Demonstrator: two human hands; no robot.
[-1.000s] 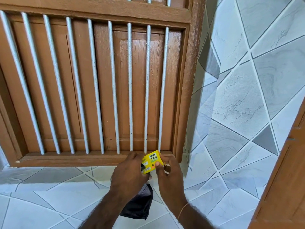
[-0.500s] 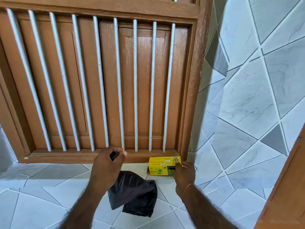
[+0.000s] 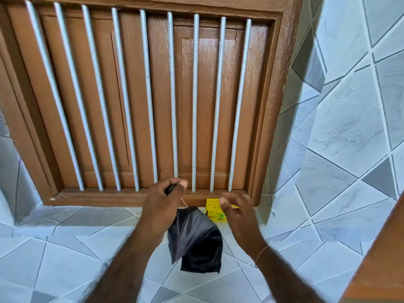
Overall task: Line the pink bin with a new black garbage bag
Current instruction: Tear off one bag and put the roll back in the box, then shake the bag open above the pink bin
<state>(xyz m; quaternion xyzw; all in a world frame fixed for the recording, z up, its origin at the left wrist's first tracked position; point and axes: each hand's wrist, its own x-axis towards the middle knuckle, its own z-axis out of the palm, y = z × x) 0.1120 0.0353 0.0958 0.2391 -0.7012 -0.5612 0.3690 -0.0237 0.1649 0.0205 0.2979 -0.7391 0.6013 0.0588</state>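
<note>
The left hand (image 3: 162, 206) is pinching one folded black garbage bag (image 3: 195, 239); the right hand (image 3: 237, 212) is hovering open and empty over one yellow bag box (image 3: 213, 212)

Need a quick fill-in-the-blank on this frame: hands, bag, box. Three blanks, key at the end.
1. The black garbage bag hangs from the ____ hand.
2. The right hand is open and holds ____.
3. The yellow box sits on the tiled ledge below the window's ____ bars.

Missing words: left; nothing; metal
</note>
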